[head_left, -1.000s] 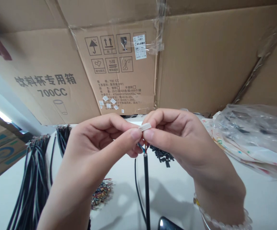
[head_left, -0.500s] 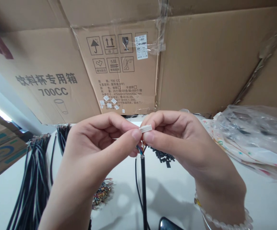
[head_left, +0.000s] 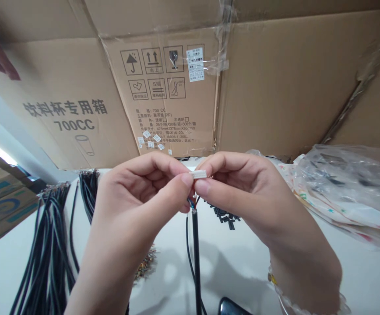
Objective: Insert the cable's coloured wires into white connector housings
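White counter (head_left: 242, 271), black cable bundles (head_left: 47, 262) alongside. We note left hand (head_left: 140, 205), right hand (head_left: 252, 197): fingers (head_left: 202, 187) pressed together, pinching small white plastic connector (head_left: 198, 174) above coloured wire ends (head_left: 191, 202) of black round cable (head_left: 195, 253). Work in hand at connector; steady pinch needed.

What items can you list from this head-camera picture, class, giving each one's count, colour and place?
white connector: one, white, pinched between both hands
black cable: one, black, running down from the hands
cable bundle: many, black, table's left
small sleeves: many, black, beyond the right hand
wire pile: one, multicoloured, below the left hand
plastic bag: one, clear, far right
cardboard carton: one, brown, behind the table
bead bracelet: one, white, right wrist
left hand: one, at centre-left
right hand: one, at centre-right
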A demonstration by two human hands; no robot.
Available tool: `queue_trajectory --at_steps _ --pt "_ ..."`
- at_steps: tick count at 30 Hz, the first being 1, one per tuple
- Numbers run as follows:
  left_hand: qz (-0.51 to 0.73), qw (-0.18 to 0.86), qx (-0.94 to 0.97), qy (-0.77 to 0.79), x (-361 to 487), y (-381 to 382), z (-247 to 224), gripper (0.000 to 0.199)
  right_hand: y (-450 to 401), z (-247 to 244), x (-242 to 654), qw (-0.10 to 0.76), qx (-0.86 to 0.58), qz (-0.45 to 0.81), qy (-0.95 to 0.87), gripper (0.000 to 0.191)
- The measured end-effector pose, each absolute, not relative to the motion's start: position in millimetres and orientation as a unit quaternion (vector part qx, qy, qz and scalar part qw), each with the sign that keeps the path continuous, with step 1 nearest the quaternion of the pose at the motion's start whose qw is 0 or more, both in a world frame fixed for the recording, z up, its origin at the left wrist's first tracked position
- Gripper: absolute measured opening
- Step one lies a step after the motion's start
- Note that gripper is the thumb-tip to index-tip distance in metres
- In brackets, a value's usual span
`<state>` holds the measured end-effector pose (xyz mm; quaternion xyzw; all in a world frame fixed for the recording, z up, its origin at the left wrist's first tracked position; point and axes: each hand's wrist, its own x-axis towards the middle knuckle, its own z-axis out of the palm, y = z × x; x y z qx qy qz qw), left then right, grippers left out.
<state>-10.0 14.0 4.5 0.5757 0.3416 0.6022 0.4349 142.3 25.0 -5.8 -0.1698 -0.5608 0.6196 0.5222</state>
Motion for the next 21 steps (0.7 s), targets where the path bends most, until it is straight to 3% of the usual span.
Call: queue_trajectory --at_steps 21 --pt "0.612 0.424 0.585 0.321 -8.6 9.2 0.7 0.013 20.1 -5.1 139.9 0.537 -0.184 0.602 -0.561 0.013"
